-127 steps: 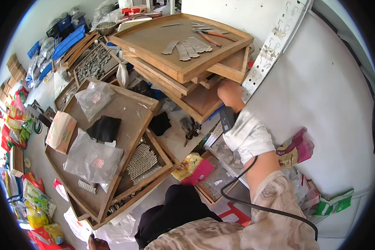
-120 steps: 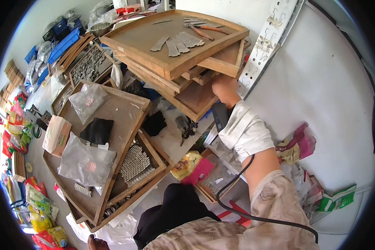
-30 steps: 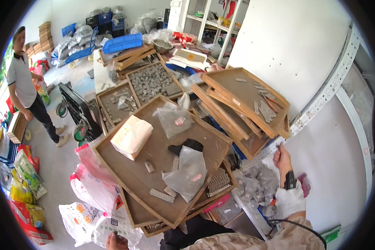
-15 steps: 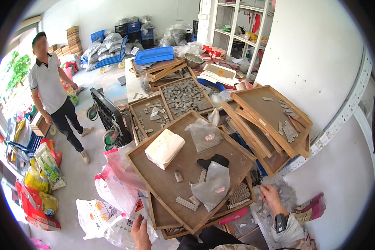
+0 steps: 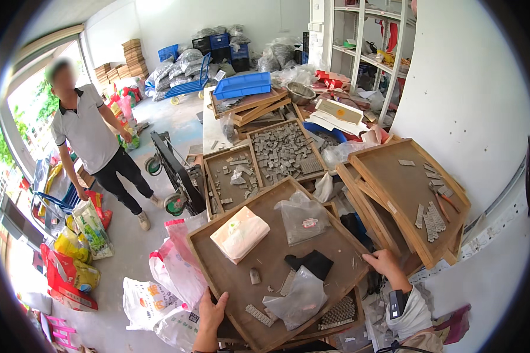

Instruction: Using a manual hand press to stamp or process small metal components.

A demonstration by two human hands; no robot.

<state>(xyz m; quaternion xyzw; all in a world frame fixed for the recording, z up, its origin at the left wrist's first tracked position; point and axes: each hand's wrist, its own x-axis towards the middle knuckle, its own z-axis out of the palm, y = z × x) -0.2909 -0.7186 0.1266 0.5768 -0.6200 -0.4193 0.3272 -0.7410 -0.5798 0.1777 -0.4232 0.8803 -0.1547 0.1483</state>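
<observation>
A wooden tray [image 5: 216,267] with a raised rim lies tilted across the stack in front of me. My left hand [image 5: 211,313] grips its near left edge, thumb up by the rim and the other fingers partly hidden. At the right corner, my right hand [image 5: 385,262] holds the rim. On the tray are a paper tissue pack [image 5: 240,233], an empty-looking clear plastic bag [image 5: 304,219], another clear bag [image 5: 303,299], a black cloth [image 5: 315,265], a small grey block [image 5: 254,276] and a strip of grey metal pieces [image 5: 259,315].
Under my tray is another tray holding rows of grey pieces [image 5: 337,313]. Tilted trays with pliers [image 5: 446,199] stand right, beside the wall. Beyond lies a tray of many grey pieces [image 5: 282,147]. White-pink bags [image 5: 176,265] and a black trolley [image 5: 176,170] are left; a person [image 5: 94,132] stands farther off.
Both hands have come in from beside the tray and taken hold of its edges. The view has shifted, so the scene sits farther right and lower. The person at left is leaning slightly.
</observation>
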